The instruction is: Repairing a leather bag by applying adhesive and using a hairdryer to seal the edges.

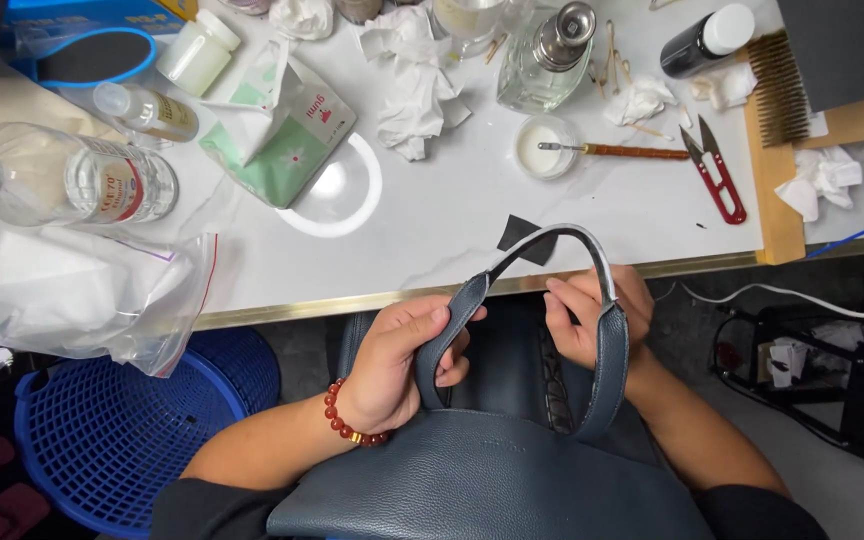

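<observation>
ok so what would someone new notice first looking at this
First the dark blue leather bag in the person's lap at the bottom centre, with its handle arched up over the table edge, the left hand and right hand each in a grip on one side of it. Next, the cluttered white table above: crumpled tissues, red snips at right, a clear plastic bottle at left.

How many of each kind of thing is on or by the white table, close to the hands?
Bottles and jars: 5, such as the clear plastic bottle
Snips: 1, red
Brushes: 1
Bags: 1, dark blue, handle held in left hand and right hand
Total: 8
</observation>
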